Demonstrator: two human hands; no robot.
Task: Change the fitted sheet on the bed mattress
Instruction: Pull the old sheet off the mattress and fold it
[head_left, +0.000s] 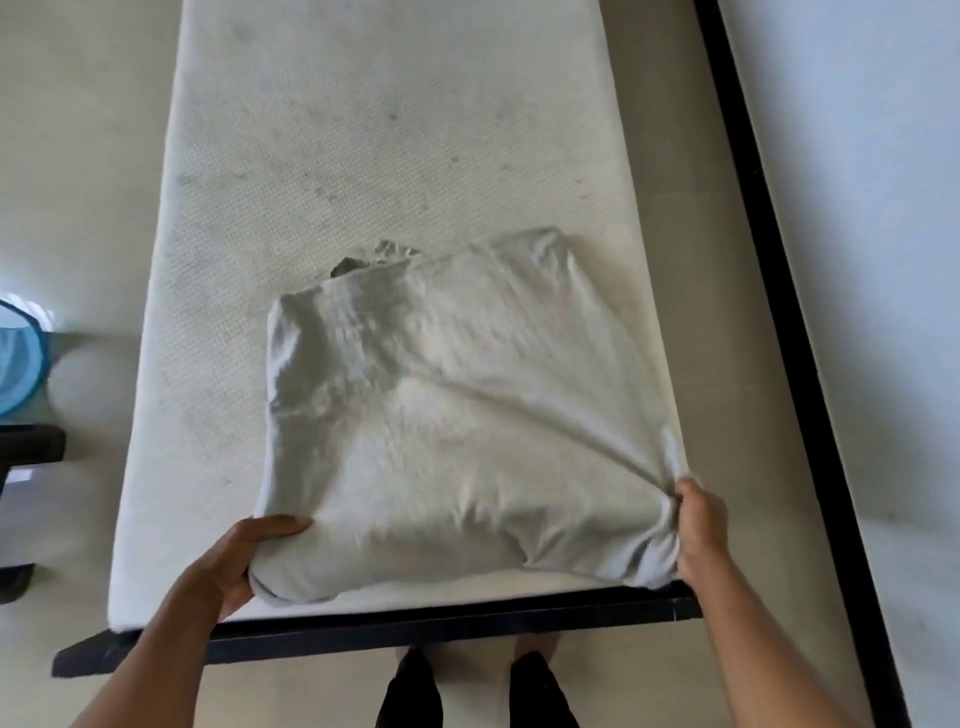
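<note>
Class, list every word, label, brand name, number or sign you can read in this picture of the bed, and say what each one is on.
None: no text can be read anywhere in the picture.
The mattress, the bundled sheet, the black bed frame and the blue container at the left edge show no words, labels, numbers or signs.

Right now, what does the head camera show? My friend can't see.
A person's left hand and right hand grip the near corners of a folded white sheet on a bare mattress. A dark bed frame runs under its near edge.
</note>
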